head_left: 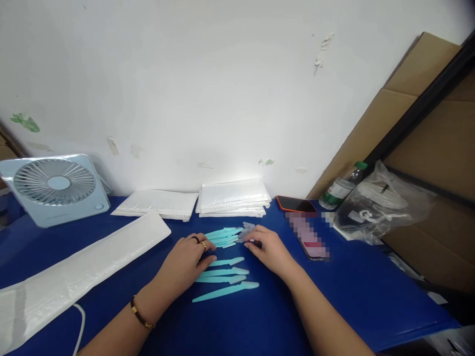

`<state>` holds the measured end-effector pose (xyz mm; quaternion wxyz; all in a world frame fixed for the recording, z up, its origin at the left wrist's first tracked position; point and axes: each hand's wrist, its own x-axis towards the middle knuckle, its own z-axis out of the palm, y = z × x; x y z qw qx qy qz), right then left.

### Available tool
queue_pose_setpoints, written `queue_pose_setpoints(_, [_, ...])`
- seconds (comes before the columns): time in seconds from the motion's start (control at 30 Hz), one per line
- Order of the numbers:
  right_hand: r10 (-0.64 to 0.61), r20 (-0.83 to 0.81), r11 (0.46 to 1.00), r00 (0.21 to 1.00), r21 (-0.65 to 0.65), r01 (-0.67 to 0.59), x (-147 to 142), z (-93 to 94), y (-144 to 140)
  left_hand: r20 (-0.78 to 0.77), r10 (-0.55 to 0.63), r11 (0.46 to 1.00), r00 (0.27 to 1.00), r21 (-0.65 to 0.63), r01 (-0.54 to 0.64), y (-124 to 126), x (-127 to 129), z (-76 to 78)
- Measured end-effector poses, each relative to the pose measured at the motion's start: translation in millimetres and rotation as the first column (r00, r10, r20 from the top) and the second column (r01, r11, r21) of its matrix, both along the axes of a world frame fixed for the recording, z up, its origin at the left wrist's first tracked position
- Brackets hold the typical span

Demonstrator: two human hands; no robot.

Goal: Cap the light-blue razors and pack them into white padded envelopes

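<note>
Head view is showing thin teal razors (226,277) at lower centre, looking light, stiff and slippery. Left hand (189,262) is pressing flat on them; right hand (269,247) is pinching one from the pile (224,236), best held by its handle.

— How many teal razors (225,290) lie singly on the worktop (352,291)?
— Four in a row, plus a bundle (223,236) too bunched to count.
— And the rest?
— Two stacks of white bags (233,198), one fan (55,188), one bottle (341,186), two phones (296,203).
</note>
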<state>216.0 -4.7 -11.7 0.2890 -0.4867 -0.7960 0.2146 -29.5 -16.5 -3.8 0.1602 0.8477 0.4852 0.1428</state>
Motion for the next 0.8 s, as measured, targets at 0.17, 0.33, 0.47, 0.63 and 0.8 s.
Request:
queue_pose_setpoints(0.17, [-0.053, 0.101, 0.998, 0.994, -0.008, 0.054, 4.5, -6.2, 6.3, -0.166, 0.043, 0.995, 0.985, 0.097, -0.027, 3.3, -4.8, -1.5])
queue_pose_setpoints(0.33, [-0.088, 0.096, 0.990, 0.992, -0.100, 0.097, 7.4, -6.2, 3.7, -0.168, 0.063, 0.992, 0.984, 0.119, -0.043, 6.0, -5.5, -3.8])
queue_pose_setpoints(0.47, [-0.083, 0.067, 0.982, 0.994, -0.166, 0.093, 5.9, -5.1, 1.5, -0.147, 0.042, 0.996, 0.988, 0.082, -0.030, 7.4, -5.3, -2.3])
queue_pose_setpoints(0.63, [-0.078, 0.022, 0.960, 0.997, -0.269, 0.081, 2.2, -2.8, -0.3, -0.137, 0.034, 0.998, 0.990, 0.056, -0.027, 6.1, -3.4, 0.0])
queue_pose_setpoints(0.8, [-0.062, 0.040, 0.965, 0.997, -0.253, 0.070, 0.2, -0.9, -2.2, -0.131, 0.017, 0.999, 0.991, 0.036, -0.012, 6.6, -1.4, -2.1])
